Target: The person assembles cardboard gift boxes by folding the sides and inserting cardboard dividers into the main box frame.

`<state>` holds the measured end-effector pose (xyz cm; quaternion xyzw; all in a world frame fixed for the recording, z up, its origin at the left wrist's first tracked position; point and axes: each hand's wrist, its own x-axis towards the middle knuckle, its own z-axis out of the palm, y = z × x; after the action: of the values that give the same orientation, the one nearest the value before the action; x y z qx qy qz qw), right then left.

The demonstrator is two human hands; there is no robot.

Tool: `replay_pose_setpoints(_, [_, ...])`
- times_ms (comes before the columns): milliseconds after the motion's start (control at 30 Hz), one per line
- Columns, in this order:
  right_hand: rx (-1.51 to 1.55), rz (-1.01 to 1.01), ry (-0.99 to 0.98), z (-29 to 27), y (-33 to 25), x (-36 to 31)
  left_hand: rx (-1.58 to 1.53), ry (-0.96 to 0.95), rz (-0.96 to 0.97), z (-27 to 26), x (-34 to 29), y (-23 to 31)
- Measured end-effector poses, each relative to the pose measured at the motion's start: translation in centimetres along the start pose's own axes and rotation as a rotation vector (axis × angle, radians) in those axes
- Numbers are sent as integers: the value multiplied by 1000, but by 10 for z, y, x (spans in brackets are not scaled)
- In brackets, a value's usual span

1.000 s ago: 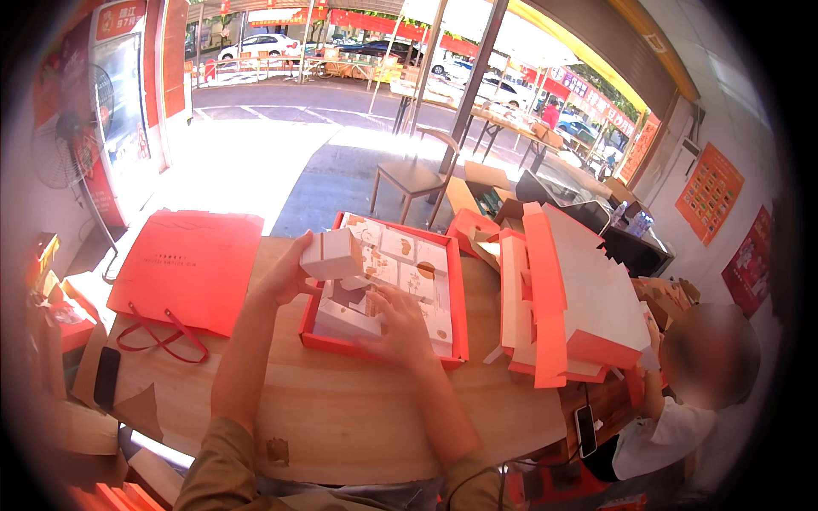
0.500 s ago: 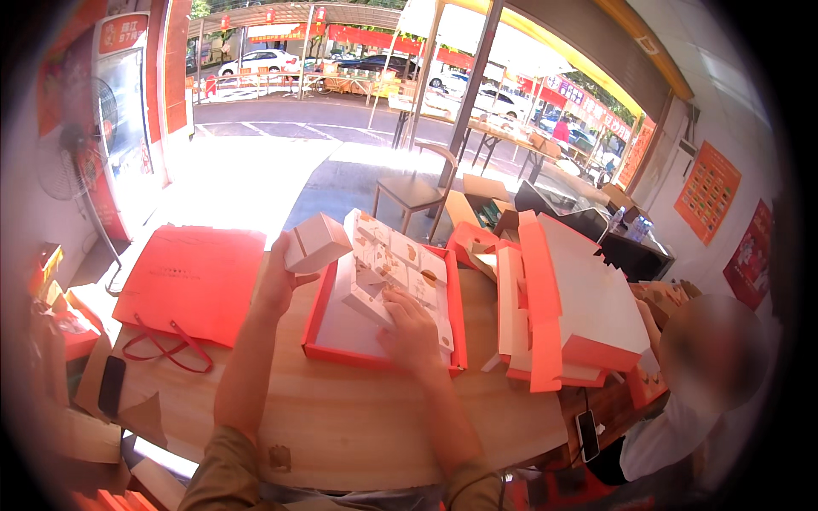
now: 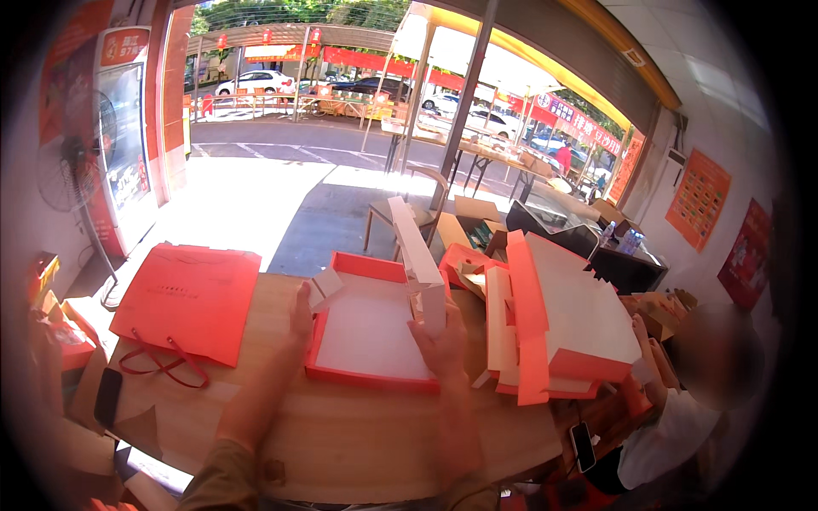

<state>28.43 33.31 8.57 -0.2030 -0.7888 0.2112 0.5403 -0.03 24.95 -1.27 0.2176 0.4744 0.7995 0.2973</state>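
Observation:
My left hand [image 3: 300, 317] is closed round a small white box [image 3: 325, 288] over the left edge of a shallow red box [image 3: 371, 375]. White lining [image 3: 371, 328] shows inside that red box on the wooden table. My right hand [image 3: 443, 341] grips the near end of a long white box insert [image 3: 412, 243], now standing on its edge at the red box's right side. Its printed face is turned away from view. Part of the insert's far end rises above the red box's back wall.
A red paper bag [image 3: 187, 302] lies to the left, beside a black phone [image 3: 109, 398]. Stacked red and white boxes [image 3: 575, 319] stand on the right. Another phone [image 3: 584, 446] and a person in a white sleeve [image 3: 673, 430] are at the right edge. A chair [image 3: 383, 217] stands beyond the table.
My right hand has lifted the white insert out of the red box and turned it on edge to the right. My left hand has lowered slightly with the small white box.

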Motion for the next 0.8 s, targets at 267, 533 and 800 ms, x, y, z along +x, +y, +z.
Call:
replay_pose_setpoints(267, [-196,-71,18,-9,13,0,85,-179,-36,32,-27,6])
replay_pose_setpoints(533, [-9,-27,108,-17,15,4,1170,-163,214,-27,-12,103])
replay_pose_setpoints(800, [-8,60,259,-17,9,-1,1392,-464,-18,-46,5,89])
